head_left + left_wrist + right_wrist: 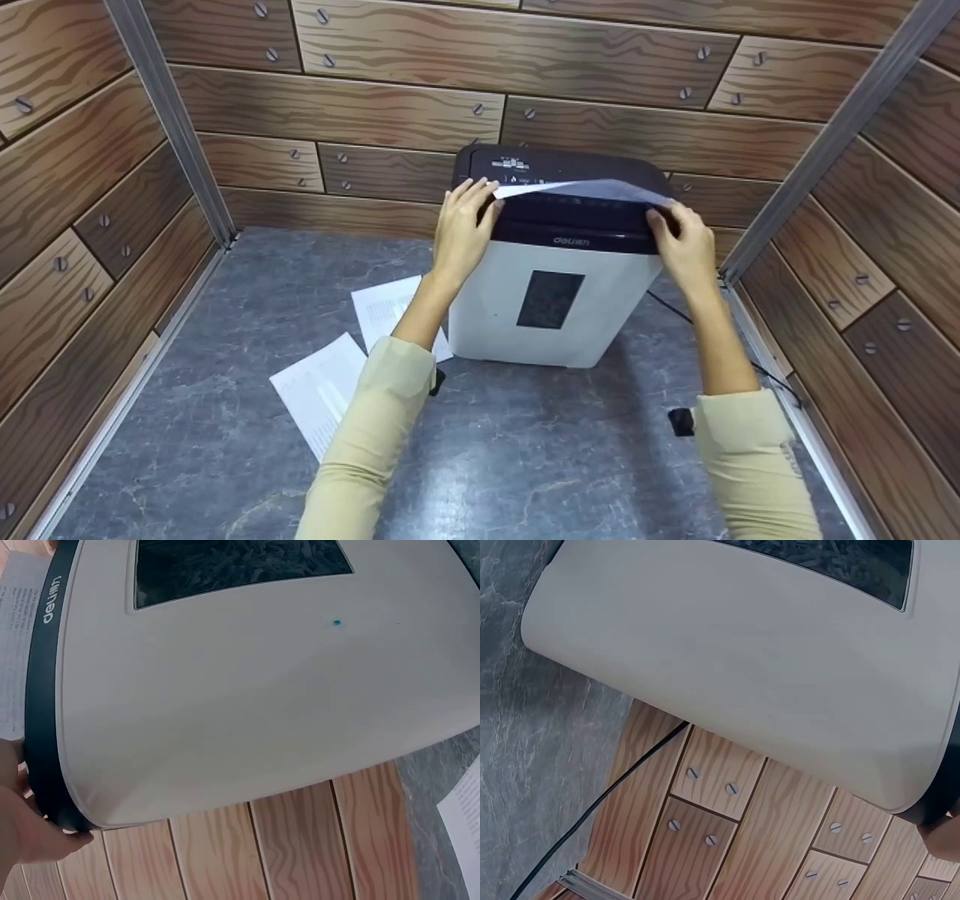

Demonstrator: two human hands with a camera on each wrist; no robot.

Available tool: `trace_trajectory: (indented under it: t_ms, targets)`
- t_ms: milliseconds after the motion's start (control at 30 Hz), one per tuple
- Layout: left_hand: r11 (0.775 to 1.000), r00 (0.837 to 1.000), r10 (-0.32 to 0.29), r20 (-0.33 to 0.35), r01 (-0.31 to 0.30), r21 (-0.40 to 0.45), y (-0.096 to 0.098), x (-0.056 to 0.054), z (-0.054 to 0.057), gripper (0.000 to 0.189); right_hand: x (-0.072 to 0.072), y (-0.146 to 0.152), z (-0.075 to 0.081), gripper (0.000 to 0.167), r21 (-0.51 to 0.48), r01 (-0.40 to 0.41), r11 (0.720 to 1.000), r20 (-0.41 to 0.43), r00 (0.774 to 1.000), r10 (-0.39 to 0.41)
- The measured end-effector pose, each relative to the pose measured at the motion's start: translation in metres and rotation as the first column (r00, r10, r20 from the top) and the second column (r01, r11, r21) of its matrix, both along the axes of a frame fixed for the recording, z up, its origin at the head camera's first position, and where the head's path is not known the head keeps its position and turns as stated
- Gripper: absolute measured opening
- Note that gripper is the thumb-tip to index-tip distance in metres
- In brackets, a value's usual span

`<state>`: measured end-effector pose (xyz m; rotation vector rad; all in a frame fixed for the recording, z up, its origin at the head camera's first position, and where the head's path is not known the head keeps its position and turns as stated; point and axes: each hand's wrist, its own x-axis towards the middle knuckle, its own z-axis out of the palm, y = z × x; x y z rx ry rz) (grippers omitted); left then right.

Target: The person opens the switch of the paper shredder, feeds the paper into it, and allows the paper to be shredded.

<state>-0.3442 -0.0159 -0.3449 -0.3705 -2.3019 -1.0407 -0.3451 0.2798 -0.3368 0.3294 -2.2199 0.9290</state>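
Observation:
A paper shredder [487, 300] with a dark top and a pale bin stands against the back wall. Across its top, a sheet of paper [585, 190] is held by its two ends, bowed up toward the right. My left hand [465, 229] pinches the left end between thumb and fingers, at the shredder's top corner. At the opposite corner my right hand [686, 244] pinches the right end. Printed text shows on the sheet [13, 652] in the left wrist view. Shredded strips [240, 570] are visible behind the bin's window.
Two printed sheets lie on the grey floor left of the shredder, one nearer [315, 386] and one [386, 307] partly behind my left forearm. A black power cord [667, 306] runs from the shredder to the right wall. Wood-patterned panels [405, 112] enclose the space.

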Motion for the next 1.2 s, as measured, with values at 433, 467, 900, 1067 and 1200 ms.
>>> trace_trajectory:
  t_ms: [433, 467, 900, 1067, 1200]
  targets:
    - [0.979, 0.999, 0.038, -0.009, -0.039, -0.198, -0.003, 0.004, -0.009, 0.058, 0.006, 0.000, -0.020, 0.038, 0.055, -0.062, 0.997, -0.061, 0.996, 0.065]
    - [0.979, 0.999, 0.041, -0.015, -0.043, -0.201, -0.003, 0.004, -0.009, 0.059, 0.006, -0.001, -0.022, 0.039, 0.064, -0.061, 0.996, -0.070, 0.995, 0.066]
    - [0.976, 0.997, 0.056, -0.053, -0.066, -0.207, -0.001, 0.003, -0.012, 0.059, 0.006, -0.002, -0.026, 0.037, 0.074, -0.029, 0.997, -0.117, 0.992, 0.038]
    - [0.977, 0.996, 0.068, -0.056, -0.078, -0.201, -0.001, 0.003, -0.013, 0.058, 0.006, -0.003, -0.027, 0.037, 0.067, -0.036, 0.997, -0.112, 0.993, 0.043]
    - [0.977, 0.996, 0.066, -0.067, -0.078, -0.196, 0.000, 0.003, -0.014, 0.058, 0.006, -0.003, -0.027, 0.037, 0.056, -0.036, 0.998, -0.115, 0.992, 0.042]
